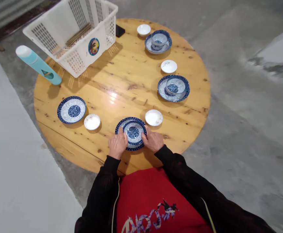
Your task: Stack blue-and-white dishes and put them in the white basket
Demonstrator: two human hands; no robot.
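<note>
Gripping a small dish point(133, 132) by its sides, left hand point(117, 143) and right hand point(154, 140) opposite, larger plate point(134, 148) beneath, white saucer point(153, 117) beside, wooden table point(95, 94).

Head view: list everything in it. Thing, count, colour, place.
Round table: 1, wood-yellow, centre
Plates: 4, blue and white, one left, one near, two right
Smaller dish: 1, blue-rimmed, over near plate
Clear bowls: 2, on right-hand plates
Small dishes: 4, white, one beside each plate
Basket: 1, white, far left of table
Sticks: bundle, uncountable, brown, inside basket
Bottle: 1, turquoise, left of basket
Flat object: 1, black, right of basket
Floor: grey, around table
Left hand: 1, at smaller dish's left edge
Right hand: 1, at its right edge
Sleeves: 2, black, bottom
Shirt: 1, red, bottom
</note>
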